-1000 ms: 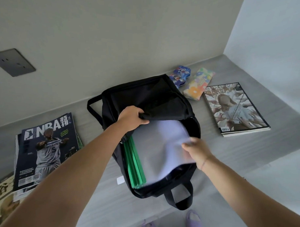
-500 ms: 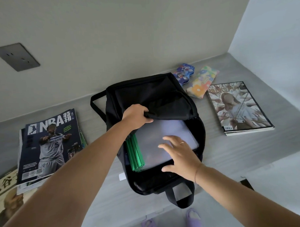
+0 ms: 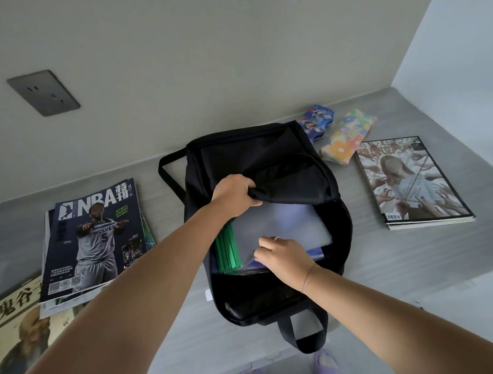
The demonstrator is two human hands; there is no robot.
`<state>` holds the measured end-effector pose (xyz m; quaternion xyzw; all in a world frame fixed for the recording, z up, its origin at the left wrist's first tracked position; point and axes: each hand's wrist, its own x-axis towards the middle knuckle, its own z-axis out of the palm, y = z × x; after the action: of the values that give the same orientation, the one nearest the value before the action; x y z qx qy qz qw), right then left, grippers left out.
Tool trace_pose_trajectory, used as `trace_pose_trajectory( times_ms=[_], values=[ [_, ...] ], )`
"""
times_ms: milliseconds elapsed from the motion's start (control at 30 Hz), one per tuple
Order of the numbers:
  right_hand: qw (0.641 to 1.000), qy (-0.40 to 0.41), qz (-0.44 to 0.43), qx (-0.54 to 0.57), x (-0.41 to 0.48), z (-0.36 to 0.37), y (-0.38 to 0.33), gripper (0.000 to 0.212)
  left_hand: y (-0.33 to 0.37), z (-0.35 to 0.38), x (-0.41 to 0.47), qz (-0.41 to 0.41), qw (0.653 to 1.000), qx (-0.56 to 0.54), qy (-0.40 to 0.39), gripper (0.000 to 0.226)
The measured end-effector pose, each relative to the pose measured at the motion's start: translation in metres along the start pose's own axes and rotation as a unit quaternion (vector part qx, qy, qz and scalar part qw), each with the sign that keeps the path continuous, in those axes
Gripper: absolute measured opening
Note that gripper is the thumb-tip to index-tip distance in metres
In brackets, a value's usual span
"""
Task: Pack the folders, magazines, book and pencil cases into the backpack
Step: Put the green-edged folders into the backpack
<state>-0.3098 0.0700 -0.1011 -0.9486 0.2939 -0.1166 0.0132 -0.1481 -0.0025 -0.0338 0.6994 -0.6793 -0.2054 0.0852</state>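
Observation:
A black backpack lies open on the grey desk. My left hand grips its front flap and holds it up. Inside lie green folders and a translucent folder. My right hand rests on the folders' near edge, fingers curled against it. NBA magazines are stacked at the left, with a yellowish book beside them. Another magazine lies at the right. Two pencil cases, a blue one and a floral one, sit behind the bag.
A wall socket is on the back wall at the left. Walls close off the desk at the back and right. Purple slippers show on the floor below the desk's front edge.
My right hand has drawn back from flat on top of the translucent folder to its near edge, and the folders sit deeper in the bag. The left hand keeps hold of the flap.

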Motion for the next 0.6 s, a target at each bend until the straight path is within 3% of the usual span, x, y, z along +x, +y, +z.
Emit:
trace_pose_trajectory(
  times_ms=[100, 200, 300, 433, 600],
  values=[
    [0.999, -0.044, 0.013, 0.014, 0.019, -0.007, -0.008, 0.030, -0.003, -0.002, -0.001, -0.002, 1.000, 0.004, -0.001, 0.026],
    [0.992, -0.109, 0.033, 0.062, 0.020, -0.004, -0.013, 0.014, -0.005, 0.002, -0.005, -0.005, 1.000, 0.005, 0.015, 0.025],
    [0.964, -0.178, 0.114, 0.161, 0.007, -0.006, -0.006, 0.038, -0.003, 0.012, -0.011, -0.005, 1.000, -0.001, 0.018, 0.035],
    [0.969, -0.055, 0.175, 0.164, -0.022, -0.027, 0.028, 0.041, 0.018, 0.030, -0.015, 0.076, 0.995, 0.058, -0.027, 0.083],
    [0.969, 0.082, 0.202, 0.118, -0.045, -0.046, 0.066, 0.020, 0.051, 0.062, -0.010, 0.152, 0.965, 0.214, -0.014, 0.067]
  ],
)
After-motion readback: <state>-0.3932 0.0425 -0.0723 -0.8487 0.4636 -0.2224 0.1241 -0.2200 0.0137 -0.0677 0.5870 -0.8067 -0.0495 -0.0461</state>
